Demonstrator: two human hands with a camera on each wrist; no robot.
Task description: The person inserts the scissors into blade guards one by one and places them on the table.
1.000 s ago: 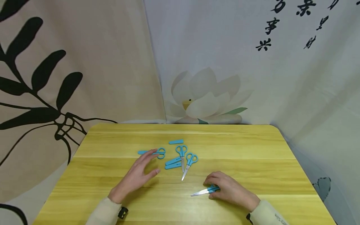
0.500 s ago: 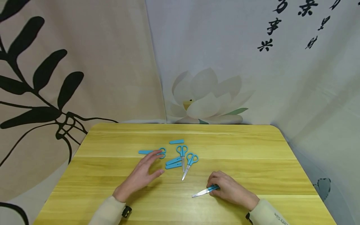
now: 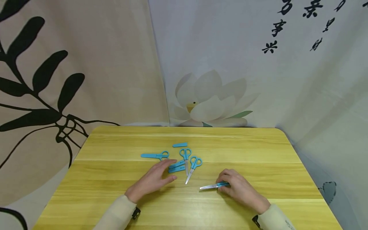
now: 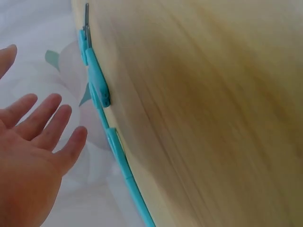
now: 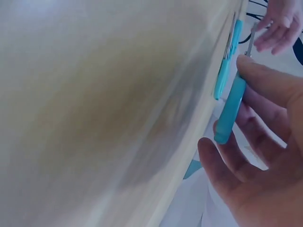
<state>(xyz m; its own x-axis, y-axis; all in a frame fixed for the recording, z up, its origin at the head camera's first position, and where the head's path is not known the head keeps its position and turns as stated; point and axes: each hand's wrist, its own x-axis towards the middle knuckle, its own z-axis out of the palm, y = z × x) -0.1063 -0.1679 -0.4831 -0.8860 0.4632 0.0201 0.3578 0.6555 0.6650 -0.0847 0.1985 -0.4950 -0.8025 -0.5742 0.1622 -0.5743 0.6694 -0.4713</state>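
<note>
My right hand (image 3: 241, 190) pinches a pair of blue-handled scissors (image 3: 209, 186) by the handles, bare blades pointing left. In the right wrist view, the held blue handle (image 5: 231, 111) sits between thumb and fingers. My left hand (image 3: 152, 181) hovers with fingers spread, nearest to two blue blade covers (image 3: 176, 170) lying side by side; whether it touches them is hard to tell. Just right of the covers lie two pairs of bare-bladed scissors, one upright in view (image 3: 186, 161) and one slanted (image 3: 193, 169). In the left wrist view, the left hand (image 4: 33, 151) is apart from the scissors.
Another pair of scissors (image 3: 155, 156) lies further left with a blue cover over its blades. A single blue cover (image 3: 180, 145) is at the back. The wooden table (image 3: 258, 150) meets printed curtains (image 3: 129, 64) behind its far edge.
My left hand has moved right and nearer, away from the covered scissors toward the two covers. My right hand has lifted slightly up and right with its scissors, whose blades now point more level.
</note>
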